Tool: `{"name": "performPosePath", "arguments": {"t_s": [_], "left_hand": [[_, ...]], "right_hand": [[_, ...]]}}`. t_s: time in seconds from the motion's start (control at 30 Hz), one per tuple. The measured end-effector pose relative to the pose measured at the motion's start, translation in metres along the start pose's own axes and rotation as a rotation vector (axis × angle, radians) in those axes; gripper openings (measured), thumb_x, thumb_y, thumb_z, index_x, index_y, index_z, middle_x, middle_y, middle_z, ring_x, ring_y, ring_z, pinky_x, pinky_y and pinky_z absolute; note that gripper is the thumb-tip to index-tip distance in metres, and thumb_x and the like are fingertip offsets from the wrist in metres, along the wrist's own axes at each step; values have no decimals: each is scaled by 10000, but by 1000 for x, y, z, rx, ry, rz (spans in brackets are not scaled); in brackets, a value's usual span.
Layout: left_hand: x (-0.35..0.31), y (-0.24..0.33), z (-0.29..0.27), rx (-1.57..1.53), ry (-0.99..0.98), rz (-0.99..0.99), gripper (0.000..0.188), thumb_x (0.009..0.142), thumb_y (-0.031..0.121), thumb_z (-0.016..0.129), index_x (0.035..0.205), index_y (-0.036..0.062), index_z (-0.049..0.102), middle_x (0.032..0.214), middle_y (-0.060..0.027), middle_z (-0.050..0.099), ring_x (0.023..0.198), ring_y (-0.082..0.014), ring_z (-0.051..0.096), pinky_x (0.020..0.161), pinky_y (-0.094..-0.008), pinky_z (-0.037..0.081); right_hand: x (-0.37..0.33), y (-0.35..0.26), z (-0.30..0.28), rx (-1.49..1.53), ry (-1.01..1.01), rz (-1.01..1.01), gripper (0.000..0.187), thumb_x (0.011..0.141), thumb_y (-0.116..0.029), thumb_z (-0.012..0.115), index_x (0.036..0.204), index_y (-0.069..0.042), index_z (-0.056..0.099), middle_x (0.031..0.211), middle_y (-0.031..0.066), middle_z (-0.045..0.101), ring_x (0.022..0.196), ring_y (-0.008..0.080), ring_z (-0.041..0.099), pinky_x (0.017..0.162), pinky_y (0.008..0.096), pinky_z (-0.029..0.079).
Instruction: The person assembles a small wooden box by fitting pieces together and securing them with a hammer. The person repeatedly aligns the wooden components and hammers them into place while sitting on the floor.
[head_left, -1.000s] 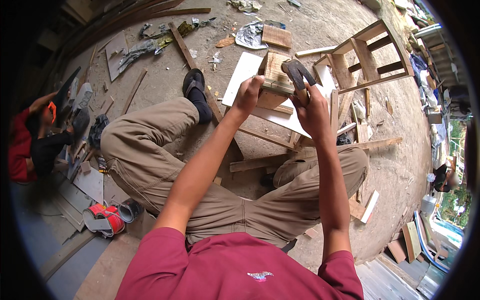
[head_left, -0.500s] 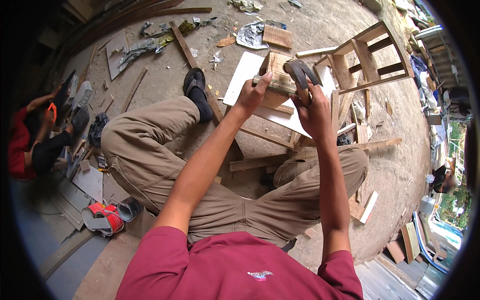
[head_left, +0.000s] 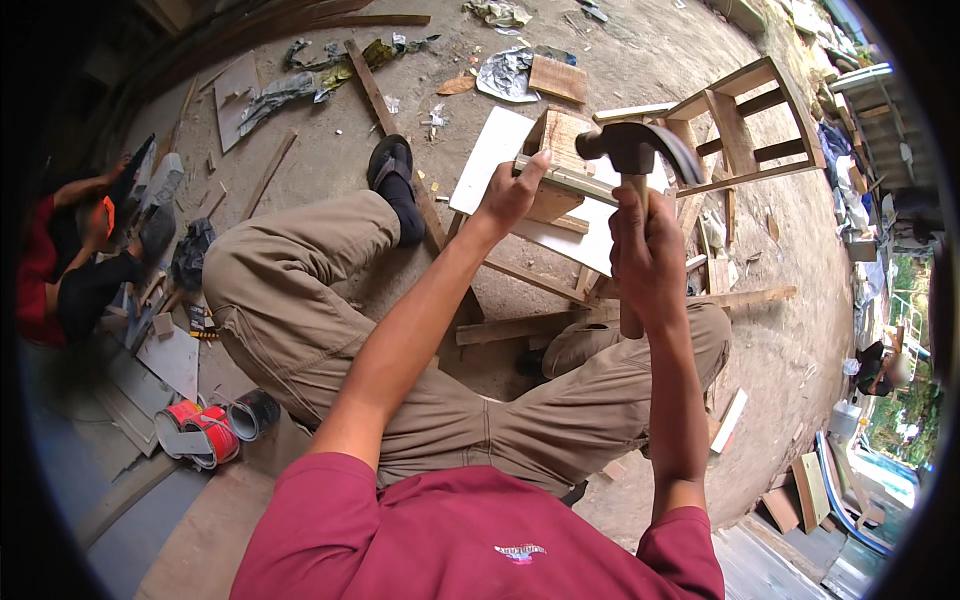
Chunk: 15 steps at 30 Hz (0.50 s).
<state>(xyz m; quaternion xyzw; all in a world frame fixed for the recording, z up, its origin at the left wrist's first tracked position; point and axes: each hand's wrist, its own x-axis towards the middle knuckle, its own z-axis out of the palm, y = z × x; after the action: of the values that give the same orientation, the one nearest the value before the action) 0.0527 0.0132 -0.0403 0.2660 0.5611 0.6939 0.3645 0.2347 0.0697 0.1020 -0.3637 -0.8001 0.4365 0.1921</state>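
Note:
My right hand (head_left: 655, 250) is wrapped round the wooden handle of a claw hammer (head_left: 632, 150), its dark head up and the claw pointing right. My left hand (head_left: 508, 198) grips the left end of a thin wooden strip (head_left: 570, 181), thumb on top. That strip lies against a small box-like wooden piece (head_left: 562, 136), which rests on a white board (head_left: 488, 150) in front of me. Part of the strip's right end is hidden behind my right hand and the hammer.
An open wooden frame (head_left: 735, 135) stands at the far right. Loose planks (head_left: 520, 326) and scraps lie on the dirt floor round my legs. Paint cans (head_left: 212, 436) are at the left, near another person in a red shirt (head_left: 36, 270). A second person (head_left: 880, 368) is at the right edge.
My right hand has moved slightly right and down, and the hammer has turned so its head stands clear above the hand. My left hand stays on the strip, shifted slightly right.

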Motion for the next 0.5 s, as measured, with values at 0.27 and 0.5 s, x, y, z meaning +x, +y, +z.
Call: {"name": "performPosePath", "arguments": {"t_s": [0.27, 0.5], "left_hand": [[-9, 16, 6, 26, 36, -7, 502, 992, 454, 574, 1087, -28, 681, 948, -65, 653, 884, -135, 577, 795, -295, 468], [-3, 3, 1, 92, 60, -36, 511, 992, 484, 567, 1085, 0, 701, 897, -18, 635, 805, -100, 539, 731, -270, 439]], "right_hand": [[-1, -19, 4, -178, -106, -32, 361, 1074, -299, 509, 1050, 56, 569, 753, 309, 642, 708, 499, 639, 607, 504, 461], [-7, -20, 6, -144, -2, -69, 352, 1078, -294, 508, 1065, 51, 580, 742, 289, 654, 693, 444, 680, 601, 487, 472]]}}
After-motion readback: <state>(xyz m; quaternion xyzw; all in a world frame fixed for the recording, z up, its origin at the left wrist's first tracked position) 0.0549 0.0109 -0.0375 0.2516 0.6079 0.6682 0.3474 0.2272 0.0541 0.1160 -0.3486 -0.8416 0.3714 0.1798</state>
